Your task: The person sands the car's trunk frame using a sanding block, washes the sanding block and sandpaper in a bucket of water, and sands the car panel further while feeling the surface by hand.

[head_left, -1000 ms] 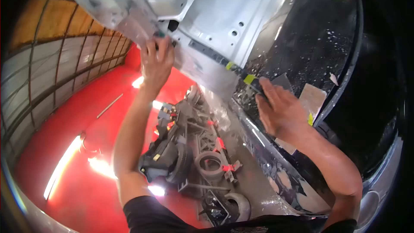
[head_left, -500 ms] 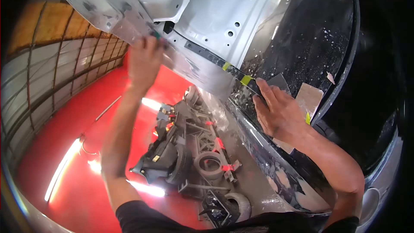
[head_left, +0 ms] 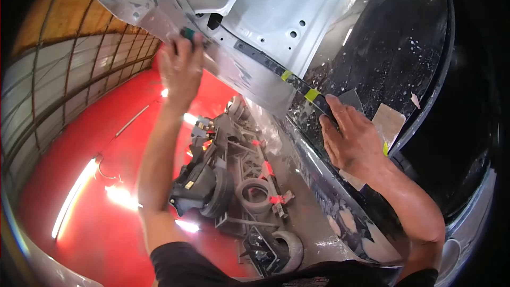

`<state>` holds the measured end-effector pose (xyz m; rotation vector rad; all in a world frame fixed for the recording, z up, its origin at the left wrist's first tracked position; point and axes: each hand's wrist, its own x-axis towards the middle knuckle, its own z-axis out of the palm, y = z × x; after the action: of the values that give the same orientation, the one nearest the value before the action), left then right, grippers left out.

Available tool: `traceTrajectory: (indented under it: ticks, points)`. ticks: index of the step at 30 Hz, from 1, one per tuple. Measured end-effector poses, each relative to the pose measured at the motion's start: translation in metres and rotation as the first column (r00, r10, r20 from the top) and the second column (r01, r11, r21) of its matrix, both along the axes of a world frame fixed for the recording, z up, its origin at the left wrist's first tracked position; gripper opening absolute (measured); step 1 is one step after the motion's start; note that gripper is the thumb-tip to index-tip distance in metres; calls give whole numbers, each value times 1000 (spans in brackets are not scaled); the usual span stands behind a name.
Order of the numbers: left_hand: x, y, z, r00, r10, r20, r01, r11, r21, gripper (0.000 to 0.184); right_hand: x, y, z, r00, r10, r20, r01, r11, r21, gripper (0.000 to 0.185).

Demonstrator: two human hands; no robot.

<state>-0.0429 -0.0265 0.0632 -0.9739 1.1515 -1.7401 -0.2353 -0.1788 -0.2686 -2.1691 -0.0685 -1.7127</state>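
Note:
My left hand (head_left: 182,69) is closed on a small dark green block (head_left: 188,33), pressed at the lower edge of a bare grey car panel (head_left: 249,77); the fingers hide part of the block. Along that panel runs a narrow black strip (head_left: 260,59) with two bands of yellow-green tape (head_left: 312,95). At the strip's lower right end is my right hand (head_left: 353,141), its thumb and fingers on either side of it. Beside that hand, a tan sheet (head_left: 389,122) and a grey sheet (head_left: 350,100) lie on the speckled black surface (head_left: 382,58).
Below the panel, a wheel rim-like ring (head_left: 254,195), dark car parts (head_left: 194,188) and metal frames lie on the floor. Glossy red flooring (head_left: 122,143) reflects bright lamps. A ribbed wall (head_left: 69,74) stands at left. A patchy dark body panel (head_left: 345,223) curves below my right arm.
My left hand has shifted slightly along the panel's edge, and more of the green block shows. My right hand keeps its place on the strip. The whole view has tilted a little.

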Motion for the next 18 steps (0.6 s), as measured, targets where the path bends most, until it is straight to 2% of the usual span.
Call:
traceTrajectory:
  ticks: [3,4,7,8,11,12,13,15,18]
  points:
    - [30,-1,-38,980,140,-143,-139,990,14,43,-1,-2,-1,999,27,16,-28,1000,3,33]
    - [11,-5,-24,966,170,-196,-156,984,89,42,-4,-2,-2,1000,14,2,-14,1000,1,33]
    - [-25,-6,29,998,57,-41,-48,983,179,40,-2,-1,-2,1000,6,-29,-6,1000,-7,32]
    - [-37,-10,27,999,34,-25,-29,988,151,39,-1,2,-2,1000,10,-29,-10,1000,8,31]
    - [20,4,-23,980,6,-199,-9,1000,-17,38,1,-2,-1,999,22,-23,-22,1000,4,30]
    - [44,5,-55,984,65,-169,-76,996,-56,39,-1,-1,-1,999,27,-20,-27,1000,8,30]
    - [40,-1,-57,974,57,-220,-74,995,-68,40,-2,-5,-2,1000,6,-10,-6,1000,7,30]
    - [18,-1,-30,957,132,-257,-107,988,109,41,0,-2,-3,1000,3,0,-3,1000,-11,29]
    - [-26,-18,17,994,85,-65,-78,992,97,39,-3,1,1,997,-69,-38,67,997,-44,27]
